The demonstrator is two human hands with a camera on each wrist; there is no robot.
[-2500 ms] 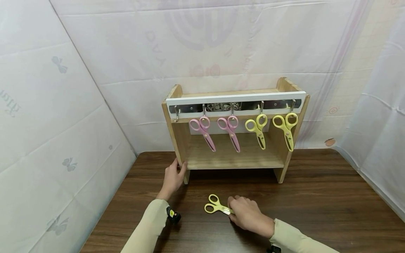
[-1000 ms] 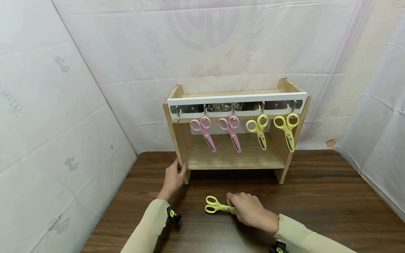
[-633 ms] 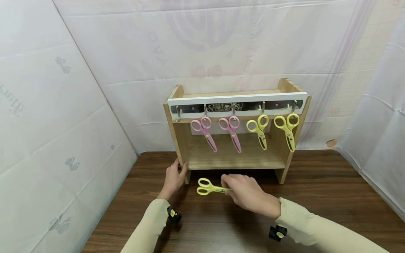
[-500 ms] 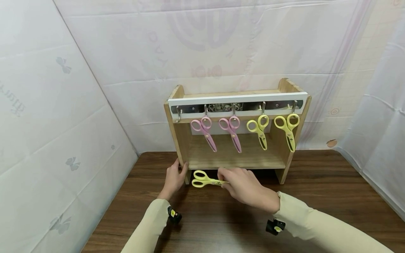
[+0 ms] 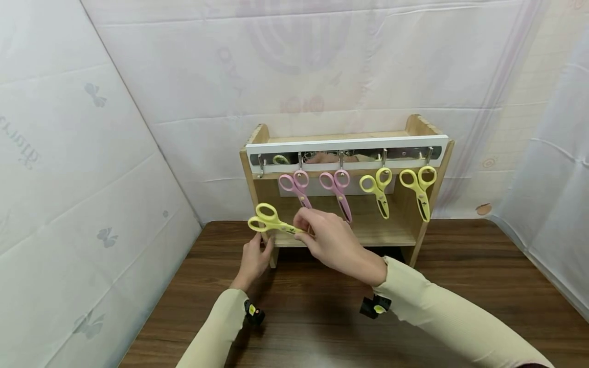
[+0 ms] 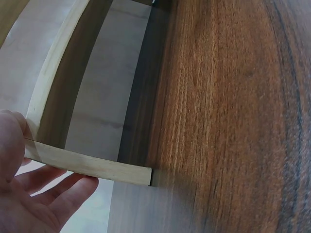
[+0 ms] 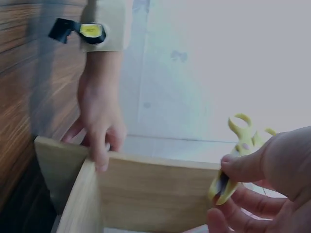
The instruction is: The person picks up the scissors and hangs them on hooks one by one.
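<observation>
My right hand (image 5: 331,240) pinches yellow scissors (image 5: 269,219) by the blade end, the handle loops pointing left, raised in front of the wooden shelf's left side. In the right wrist view the thumb lies over the blades of these scissors (image 7: 241,137). My left hand (image 5: 253,258) holds the lower left side panel of the wooden shelf (image 5: 377,236), thumb at the front and fingers behind the panel (image 6: 92,164). Along the shelf's top runs a rail with hooks (image 5: 405,152). Pink scissors (image 5: 338,186) and yellow scissors (image 5: 418,189) hang there, two of each colour. The leftmost hook (image 5: 261,166) bears nothing.
The shelf stands on a dark wooden table (image 5: 488,286), close to a white patterned cloth (image 5: 211,76) at the back. More cloth hangs at the left and right sides. My right forearm crosses in front of the shelf's lower part.
My right hand has lifted the yellow scissors off the table and carried them up and left to the shelf's left front. The left hand has stayed on the panel.
</observation>
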